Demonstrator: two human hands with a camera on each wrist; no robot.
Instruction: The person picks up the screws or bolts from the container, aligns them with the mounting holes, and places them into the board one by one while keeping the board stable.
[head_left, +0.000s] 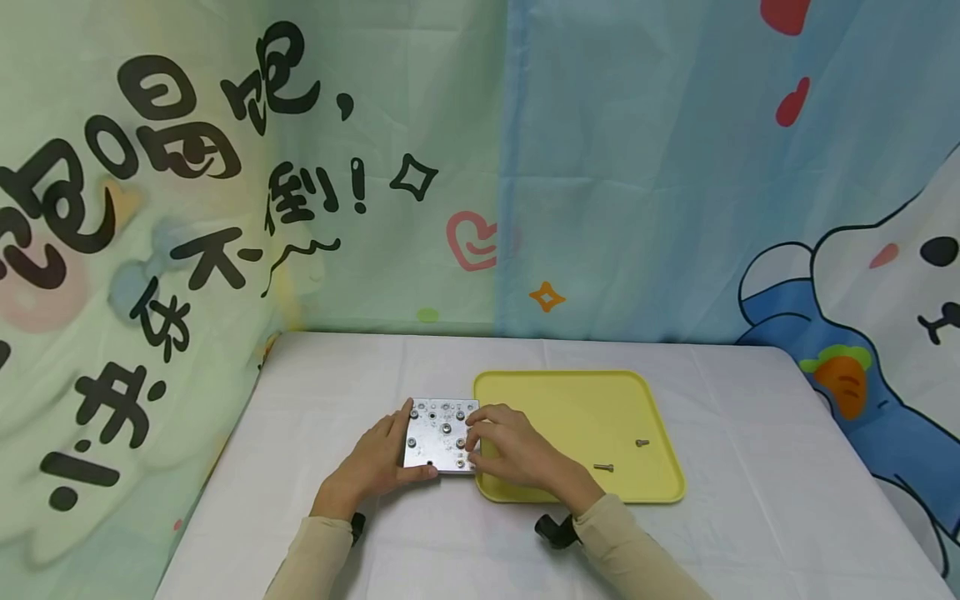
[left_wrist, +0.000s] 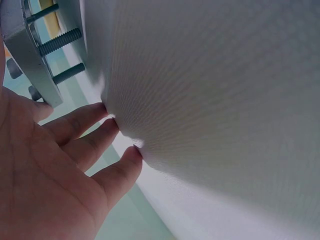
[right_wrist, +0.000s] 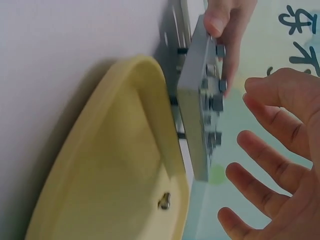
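A silver metal block [head_left: 429, 451] with several bolts in its top lies level at the tray's left end. My left hand [head_left: 372, 467] holds it by the left side, thumb along the near edge and a finger at the far corner. Other fingertips [left_wrist: 131, 156] of that hand rest on the white cloth in the left wrist view. Threaded bolt shanks [left_wrist: 60, 42] stick out below the block. Over its right side hovers my right hand [head_left: 513, 450], thumb and index tips close together, the other fingers [right_wrist: 265, 155] loosely bent, with nothing visible between them.
A yellow tray [head_left: 558, 400] lies on the white tablecloth [head_left: 750, 467], its left edge beside the block. Two loose bolts rest in it: a longer bolt [head_left: 603, 467] near the front and a shorter bolt [head_left: 642, 442] at the right. Printed curtains [head_left: 637, 208] stand behind the table.
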